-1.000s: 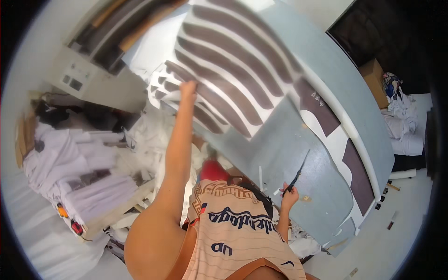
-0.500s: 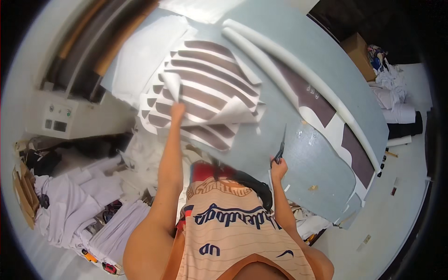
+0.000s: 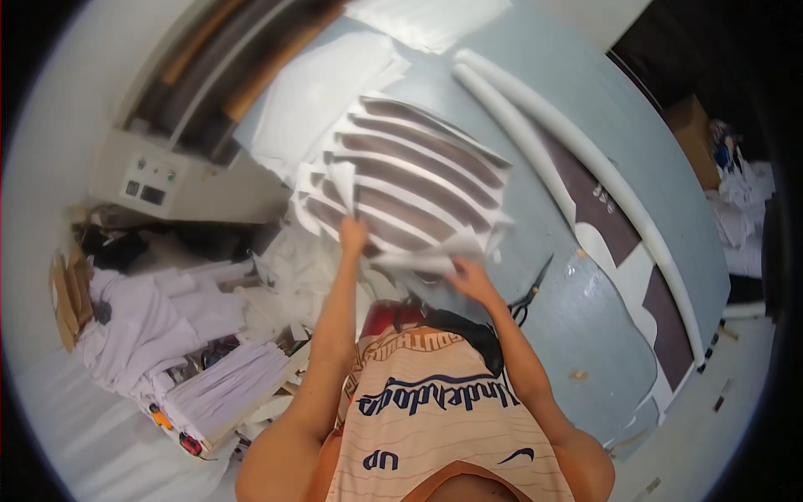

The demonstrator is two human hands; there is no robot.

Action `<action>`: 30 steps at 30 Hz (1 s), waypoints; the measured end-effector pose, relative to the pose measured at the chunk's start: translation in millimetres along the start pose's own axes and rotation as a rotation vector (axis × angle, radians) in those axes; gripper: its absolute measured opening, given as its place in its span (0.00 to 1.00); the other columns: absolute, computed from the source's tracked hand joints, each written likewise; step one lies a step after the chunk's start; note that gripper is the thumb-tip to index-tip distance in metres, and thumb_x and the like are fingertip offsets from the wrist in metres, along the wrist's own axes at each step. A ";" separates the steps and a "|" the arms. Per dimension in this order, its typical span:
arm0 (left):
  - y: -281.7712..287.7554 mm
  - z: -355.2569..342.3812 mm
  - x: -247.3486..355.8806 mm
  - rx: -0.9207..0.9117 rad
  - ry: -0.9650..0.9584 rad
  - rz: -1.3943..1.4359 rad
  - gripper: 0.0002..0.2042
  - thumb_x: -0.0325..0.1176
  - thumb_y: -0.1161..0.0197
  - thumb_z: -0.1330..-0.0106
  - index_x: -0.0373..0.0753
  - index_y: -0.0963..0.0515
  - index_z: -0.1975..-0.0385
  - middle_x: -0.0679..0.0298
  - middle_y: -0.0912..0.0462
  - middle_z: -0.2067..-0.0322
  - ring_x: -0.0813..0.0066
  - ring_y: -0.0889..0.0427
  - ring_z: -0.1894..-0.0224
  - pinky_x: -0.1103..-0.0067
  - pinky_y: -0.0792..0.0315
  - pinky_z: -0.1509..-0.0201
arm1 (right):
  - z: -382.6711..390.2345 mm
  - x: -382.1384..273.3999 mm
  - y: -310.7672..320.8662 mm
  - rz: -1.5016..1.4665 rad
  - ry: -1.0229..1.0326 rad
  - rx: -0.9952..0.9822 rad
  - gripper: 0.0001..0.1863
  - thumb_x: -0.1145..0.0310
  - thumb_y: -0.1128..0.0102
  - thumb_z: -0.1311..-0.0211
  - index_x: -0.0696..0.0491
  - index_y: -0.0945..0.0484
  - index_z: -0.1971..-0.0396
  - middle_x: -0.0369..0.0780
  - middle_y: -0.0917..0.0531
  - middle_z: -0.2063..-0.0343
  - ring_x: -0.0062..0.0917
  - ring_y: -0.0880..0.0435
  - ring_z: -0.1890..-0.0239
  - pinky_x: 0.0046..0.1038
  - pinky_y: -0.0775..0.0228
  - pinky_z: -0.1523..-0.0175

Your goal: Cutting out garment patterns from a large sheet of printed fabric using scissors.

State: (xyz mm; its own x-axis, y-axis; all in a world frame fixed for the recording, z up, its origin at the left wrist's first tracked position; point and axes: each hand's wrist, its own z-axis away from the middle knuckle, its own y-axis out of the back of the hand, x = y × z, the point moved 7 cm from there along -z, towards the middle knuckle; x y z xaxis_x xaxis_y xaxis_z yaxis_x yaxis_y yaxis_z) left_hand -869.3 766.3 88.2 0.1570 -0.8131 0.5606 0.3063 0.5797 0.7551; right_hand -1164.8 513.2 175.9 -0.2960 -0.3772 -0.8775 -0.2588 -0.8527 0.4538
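Head cam was the only feed I had. The left hand [image 3: 354,237] was at the near edge of the brown-banded white sheets [image 3: 416,186], and as far as I could make out through the blur its fingers were pinching that edge, with a white flap curling up just beyond them. The right hand [image 3: 471,279] was at the near right corner, fingers against a turned-over white edge; couldn't tell if they were pinching it or just resting there. So the sheets sat right between the two sets of fingers and spread away past them over the bench [image 3: 577,343].

Scissors [image 3: 534,293] lay on the bench just right of the right fingers, nobody holding them. Further out that way was a long rolled sheet [image 3: 633,213] with dark shapes printed beside it, and well beyond the left fingers, a white stack [image 3: 330,100].

My read: the step in hand was two-handed handling of the banded sheets, probably straightening or shifting them. I figured the next move called for a firm, even hold at both corners, so the turned-over edge wouldn't crease.
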 end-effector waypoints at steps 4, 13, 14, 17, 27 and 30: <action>-5.8 40.6 -11.6 0.076 -0.075 -0.154 0.18 0.43 0.33 0.40 0.35 0.18 0.58 0.43 0.19 0.58 0.44 0.19 0.54 0.58 0.25 0.48 | 30.8 22.8 -17.2 -0.173 -0.070 -0.220 0.18 0.59 0.40 0.36 0.58 0.17 0.54 0.52 0.17 0.53 0.46 0.19 0.48 0.41 0.30 0.40; -17.5 14.2 -76.5 0.187 -0.030 0.255 0.23 0.33 0.23 0.51 0.29 0.22 0.56 0.47 0.17 0.58 0.50 0.18 0.55 0.66 0.27 0.49 | -23.4 43.1 7.1 0.522 0.227 -0.040 0.17 0.71 0.37 0.49 0.53 0.18 0.56 0.50 0.21 0.52 0.49 0.27 0.46 0.46 0.34 0.42; -2.9 5.5 -83.5 0.304 -0.108 0.246 0.24 0.32 0.23 0.51 0.29 0.23 0.56 0.47 0.16 0.58 0.49 0.18 0.55 0.66 0.27 0.49 | -37.4 32.7 4.8 0.526 0.320 -0.011 0.23 0.72 0.36 0.52 0.53 0.20 0.51 0.51 0.23 0.47 0.50 0.29 0.43 0.46 0.36 0.39; -21.3 -4.7 -50.5 0.351 -0.167 0.220 0.23 0.30 0.23 0.53 0.30 0.22 0.57 0.49 0.16 0.60 0.49 0.18 0.55 0.65 0.26 0.49 | -63.9 47.3 34.4 0.589 0.359 0.001 0.39 0.73 0.33 0.58 0.50 0.29 0.38 0.51 0.29 0.38 0.52 0.35 0.36 0.47 0.42 0.32; -0.6 -28.4 -98.7 0.319 -0.242 0.250 0.16 0.21 0.28 0.48 0.33 0.17 0.58 0.62 0.16 0.66 0.69 0.18 0.64 0.76 0.26 0.58 | -192.0 22.9 66.1 0.370 0.364 0.110 0.35 0.54 0.45 0.35 0.47 0.38 0.29 0.47 0.41 0.27 0.40 0.46 0.24 0.47 0.55 0.23; -30.3 -29.2 -70.0 0.049 -0.052 0.549 0.16 0.19 0.30 0.46 0.33 0.16 0.56 0.66 0.15 0.65 0.77 0.20 0.65 0.79 0.27 0.59 | -239.1 72.4 106.6 0.742 0.371 0.277 0.27 0.51 0.43 0.39 0.42 0.24 0.40 0.53 0.44 0.27 0.47 0.47 0.25 0.52 0.50 0.28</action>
State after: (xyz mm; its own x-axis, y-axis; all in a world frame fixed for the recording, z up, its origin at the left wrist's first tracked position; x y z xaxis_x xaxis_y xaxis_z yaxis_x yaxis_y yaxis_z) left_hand -862.2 804.1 16.1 0.2340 -0.3874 0.8917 0.1479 0.9207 0.3611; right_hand -994.0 308.6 123.7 -0.1709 -0.9343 -0.3129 -0.3464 -0.2403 0.9068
